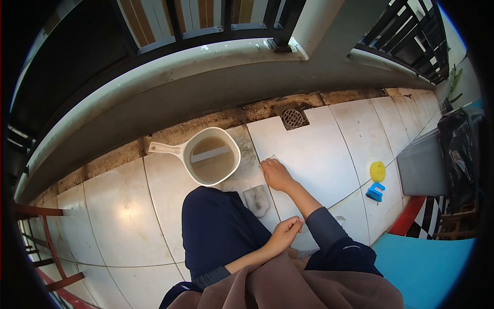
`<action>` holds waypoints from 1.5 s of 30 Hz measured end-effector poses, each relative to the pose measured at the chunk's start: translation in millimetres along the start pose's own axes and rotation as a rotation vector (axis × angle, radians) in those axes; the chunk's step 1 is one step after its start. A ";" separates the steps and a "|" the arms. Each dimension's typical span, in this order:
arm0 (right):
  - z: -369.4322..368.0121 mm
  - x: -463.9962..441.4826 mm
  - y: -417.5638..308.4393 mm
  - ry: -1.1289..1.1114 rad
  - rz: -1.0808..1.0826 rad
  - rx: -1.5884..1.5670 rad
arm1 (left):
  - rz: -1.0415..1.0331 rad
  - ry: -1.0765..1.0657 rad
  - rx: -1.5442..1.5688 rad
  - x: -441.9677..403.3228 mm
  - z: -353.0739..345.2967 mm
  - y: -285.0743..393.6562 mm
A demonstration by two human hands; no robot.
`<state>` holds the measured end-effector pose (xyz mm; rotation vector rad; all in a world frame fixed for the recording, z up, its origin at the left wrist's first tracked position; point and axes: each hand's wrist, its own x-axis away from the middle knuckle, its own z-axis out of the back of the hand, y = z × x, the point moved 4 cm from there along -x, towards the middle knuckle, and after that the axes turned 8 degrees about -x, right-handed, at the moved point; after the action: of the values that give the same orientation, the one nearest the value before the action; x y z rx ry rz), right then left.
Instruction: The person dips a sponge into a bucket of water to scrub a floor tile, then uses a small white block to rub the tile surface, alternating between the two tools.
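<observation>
On the white floor tiles (pixel 309 149), my right hand (pixel 278 174) is closed with its fingertips pressed down. Under them shows the edge of a small whitish, crumpled thing (pixel 273 158), too covered to name. My left hand (pixel 286 234) rests near my knee with curled fingers; whether it holds anything is hidden. A white dipper (pixel 237 164) with murky water stands left of my right hand, its handle pointing left. Between the dipper and my left hand lies a flat, stained greyish piece (pixel 256 201) of a kind I cannot tell.
A round floor drain (pixel 294 118) sits by the low wall (pixel 221 85). To the right lie a yellow sponge (pixel 377 171) and a blue brush (pixel 375 192), near a grey bin (pixel 422 165) with a black bag. A dark red metal frame (pixel 51 247) stands left.
</observation>
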<state>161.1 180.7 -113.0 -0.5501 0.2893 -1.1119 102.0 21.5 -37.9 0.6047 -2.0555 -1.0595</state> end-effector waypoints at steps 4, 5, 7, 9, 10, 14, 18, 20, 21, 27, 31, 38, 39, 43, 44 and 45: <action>0.4 -72.3 12.5 -0.032 -0.053 0.031 | -0.057 -0.009 0.003 -6.3 -1.3 -13.5; 2.1 -89.4 14.8 -0.040 -0.070 0.043 | -0.049 -0.018 0.034 -7.3 -2.3 -17.8; 5.8 -117.8 19.1 -0.046 -0.113 0.055 | -0.041 -0.026 0.083 -8.7 -4.6 -27.4; 10.7 -141.0 22.9 -0.037 -0.164 0.059 | -0.044 -0.025 0.117 -11.0 -7.2 -38.3; 11.0 -149.9 25.6 -0.040 -0.167 0.055 | -0.047 -0.026 0.134 -10.7 -6.3 -41.5; 12.7 -166.5 32.2 -0.056 -0.212 0.059 | -0.030 0.043 0.187 -9.9 -9.0 -42.2; 11.2 -157.8 29.9 -0.076 -0.233 0.081 | -0.118 0.056 0.093 -13.0 0.2 -25.8; 7.7 -142.8 24.5 -0.078 -0.196 0.078 | -0.052 0.019 0.043 -9.1 11.0 -17.1; 7.2 -132.8 24.0 -0.090 -0.176 0.085 | -0.068 0.045 0.018 -8.2 12.7 -17.6; 1.7 -51.0 17.5 -0.052 -0.054 0.091 | -0.125 0.093 -0.054 -8.0 12.5 -8.4; -5.4 25.8 5.0 -0.018 -0.020 0.029 | -0.146 0.106 -0.014 -2.6 15.6 -3.8; -6.3 62.2 -7.2 0.010 -0.055 0.020 | -0.168 0.090 -0.018 -3.6 5.3 -1.7; -4.8 57.6 -5.4 0.019 -0.048 0.025 | -0.142 0.067 -0.014 -2.7 4.4 -2.6; 7.5 22.6 8.3 0.064 -0.049 0.036 | -0.069 0.006 0.008 -0.2 1.1 -2.3; 10.3 11.3 14.5 0.069 -0.061 0.042 | -0.060 -0.001 0.010 0.8 0.7 -0.3; 13.7 -1.3 20.7 0.075 -0.070 0.049 | -0.071 0.003 0.039 1.9 -0.3 1.9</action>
<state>183.0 192.4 -113.1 -0.4789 0.3087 -1.2062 100.9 21.1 -35.5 0.7035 -2.0699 -1.0603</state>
